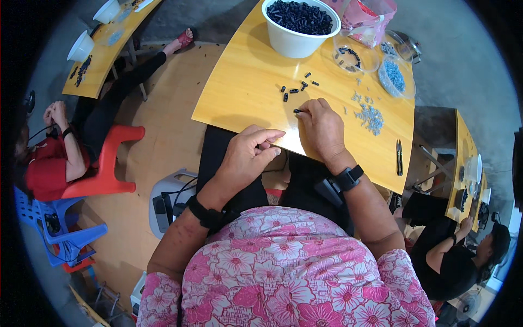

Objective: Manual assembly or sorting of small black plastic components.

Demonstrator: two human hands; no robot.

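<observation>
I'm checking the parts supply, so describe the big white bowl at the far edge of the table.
The white bowl is round, deep and plain, seemingly plastic, with a thick rolled rim. It stands upright near the far edge of the yellow wooden table, filled almost to the rim with small black cylindrical pieces. A clear shallow dish sits close at its right, and a pink bag lies just behind. Neither hand touches it.

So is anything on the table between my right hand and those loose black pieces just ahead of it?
Nothing visible. The right hand rests on the yellow table, and only bare tabletop lies between its fingers and the loose black pieces.
</observation>
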